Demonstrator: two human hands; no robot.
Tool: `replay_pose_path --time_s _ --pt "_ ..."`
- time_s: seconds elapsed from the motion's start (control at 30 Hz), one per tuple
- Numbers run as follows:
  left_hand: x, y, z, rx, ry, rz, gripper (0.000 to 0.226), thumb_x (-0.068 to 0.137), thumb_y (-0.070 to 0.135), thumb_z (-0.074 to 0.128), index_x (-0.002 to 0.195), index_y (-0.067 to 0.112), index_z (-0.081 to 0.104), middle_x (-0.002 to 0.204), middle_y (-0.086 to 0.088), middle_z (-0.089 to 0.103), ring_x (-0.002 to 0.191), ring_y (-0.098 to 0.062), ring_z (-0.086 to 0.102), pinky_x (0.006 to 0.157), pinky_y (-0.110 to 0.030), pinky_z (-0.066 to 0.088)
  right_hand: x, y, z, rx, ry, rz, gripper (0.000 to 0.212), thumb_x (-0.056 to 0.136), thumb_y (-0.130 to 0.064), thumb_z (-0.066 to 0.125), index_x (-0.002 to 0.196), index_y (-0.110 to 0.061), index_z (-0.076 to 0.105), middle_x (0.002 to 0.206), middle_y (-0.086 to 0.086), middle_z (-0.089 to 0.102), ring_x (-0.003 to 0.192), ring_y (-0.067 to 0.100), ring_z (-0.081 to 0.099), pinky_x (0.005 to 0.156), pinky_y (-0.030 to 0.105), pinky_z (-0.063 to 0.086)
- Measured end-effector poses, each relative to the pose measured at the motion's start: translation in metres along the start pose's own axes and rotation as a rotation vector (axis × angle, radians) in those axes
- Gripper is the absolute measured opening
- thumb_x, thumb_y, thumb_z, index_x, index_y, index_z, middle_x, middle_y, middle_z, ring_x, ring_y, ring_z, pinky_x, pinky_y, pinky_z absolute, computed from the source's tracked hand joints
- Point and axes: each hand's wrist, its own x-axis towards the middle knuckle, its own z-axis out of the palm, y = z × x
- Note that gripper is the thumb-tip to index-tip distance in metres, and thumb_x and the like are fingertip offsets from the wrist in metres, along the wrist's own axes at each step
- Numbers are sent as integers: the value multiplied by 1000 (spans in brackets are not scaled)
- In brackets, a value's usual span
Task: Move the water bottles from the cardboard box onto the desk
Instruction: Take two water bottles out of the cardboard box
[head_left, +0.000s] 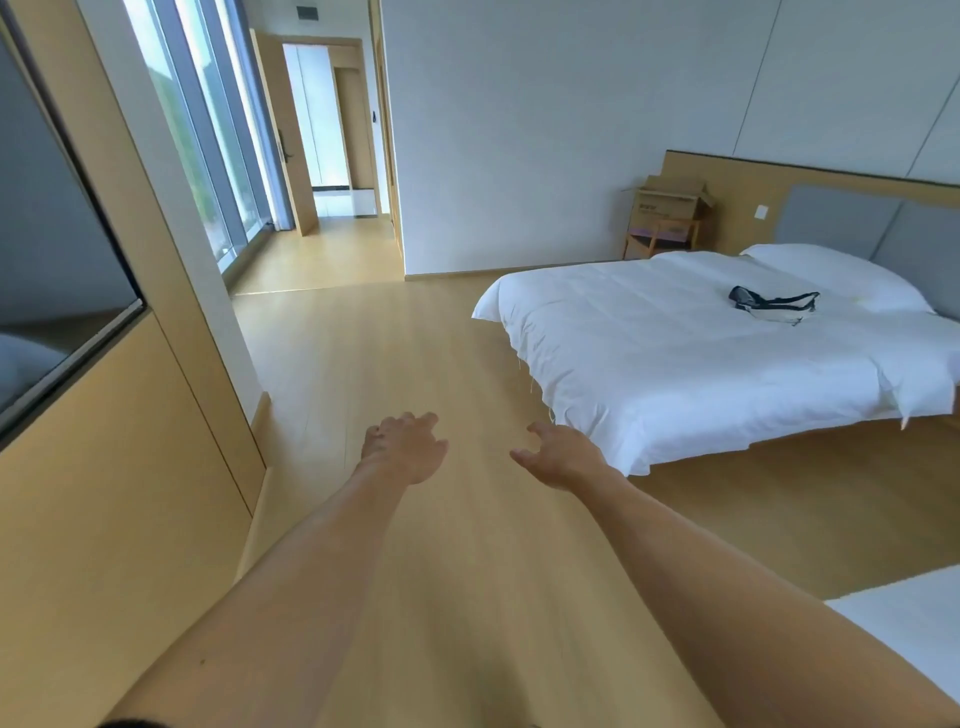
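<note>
Box (670, 205): I see brown cardboard, flaps open, on a small wooden stand beside the bed (727, 353) head.
Bottles: I can't see any.
Left hand (402, 449): loose grip, holding nothing.
Right hand (561, 457): likewise, nearer the bed.

Open floor (415, 364) ahead; bed (727, 353) on the right.
</note>
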Motion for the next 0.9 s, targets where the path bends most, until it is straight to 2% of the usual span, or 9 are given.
replay_pose_path --time_s 0.2,0.37,0.73,0.9 --pt "122 4 -26 -41 4 -61 54 102 52 39 152 31 34 150 -6 42 138 -30 40 112 -44 31 143 8 -24 18 -57 -54 71 91 -62 52 152 -29 35 153 1 45 138 25 45 108 41 42" --pt "218 8 -60 -65 35 -90 54 102 51 39 152 30 34 150 -7 41 138 -30 39 112 -46 31 253 0 -55 5 -88 -70 73 90 -64 52 153 -32 33 153 2 45 136 26 47 105 42 44" --pt "393 -8 -73 -107 14 -147 56 102 52 39 154 31 31 153 -7 39 139 -31 37 110 -48 31 429 -30 -71 -9 -112 -120 68 93 -60 52 152 -31 34 151 4 47 135 26 48 99 37 42" --pt "487 -30 -82 -111 17 -119 51 104 40 40 154 31 31 154 -6 38 139 -30 37 109 -48 31 517 -53 -80 -16 -105 -88 69 94 -59 52 153 -29 33 154 4 45 137 25 46 110 41 41"
